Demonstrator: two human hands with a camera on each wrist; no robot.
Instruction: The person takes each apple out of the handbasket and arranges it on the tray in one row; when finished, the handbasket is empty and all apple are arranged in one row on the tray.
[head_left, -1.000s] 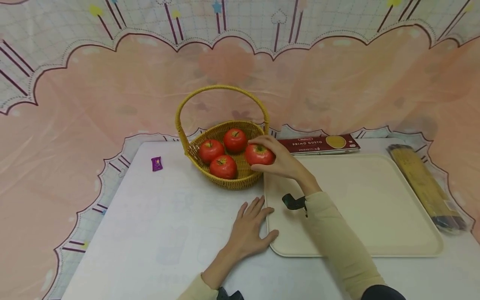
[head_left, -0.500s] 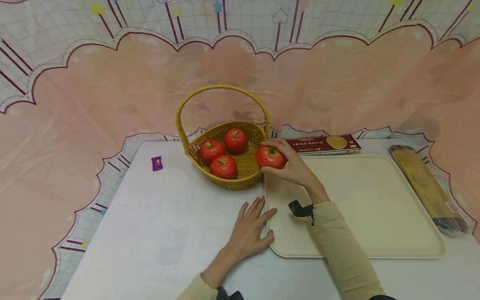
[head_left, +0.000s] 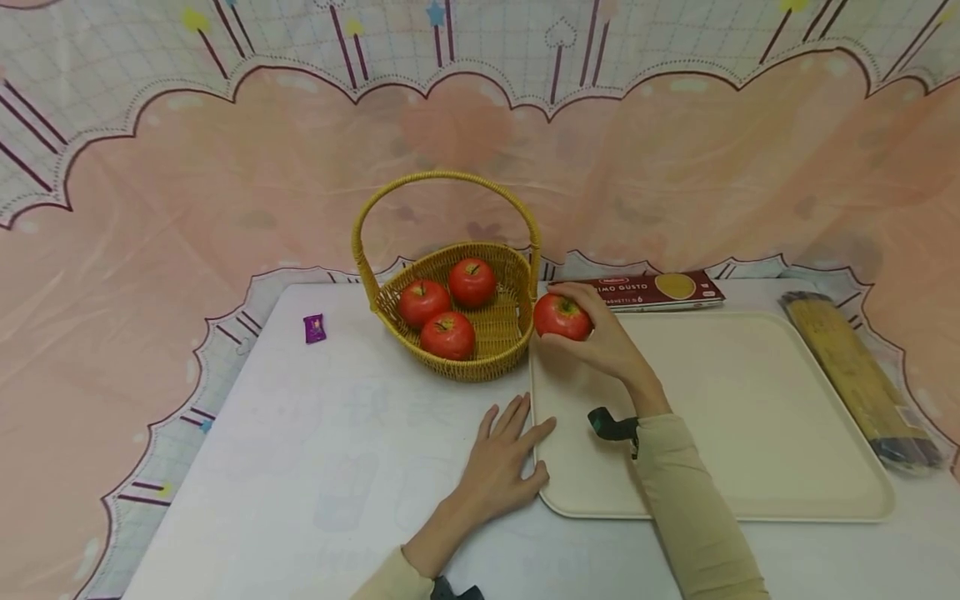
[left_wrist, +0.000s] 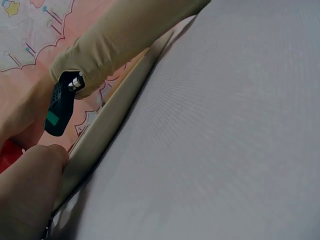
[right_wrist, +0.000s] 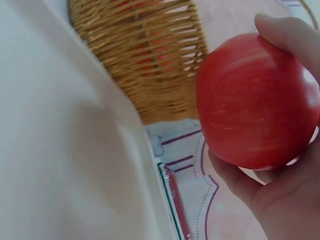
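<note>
My right hand (head_left: 611, 337) grips a red apple (head_left: 562, 317), thumb on one side and fingers on the other. The apple (right_wrist: 257, 102) fills much of the right wrist view, held above the cream tray (head_left: 750, 417) at its back left corner, just right of the wicker basket (head_left: 468, 368). Three red apples lie in the basket: one at the left (head_left: 423, 302), one at the back (head_left: 472, 282) and one in front (head_left: 447, 335). With fingers spread, my left hand (head_left: 491, 467) rests on the table against the tray's left edge; its thumb and index finger touch the rim.
Behind the tray lies a dark red spaghetti box (head_left: 667, 290). A clear bag of spaghetti (head_left: 862, 379) lies along the tray's right side. One small purple wrapped sweet (head_left: 314, 328) sits left of the basket, whose tall handle (head_left: 446, 175) arches up. A patterned cloth hangs behind the white table.
My right hand has carried the apple rightward, from over the basket's right side out past its rim to above the tray's corner. The left hand has stayed nearly still.
</note>
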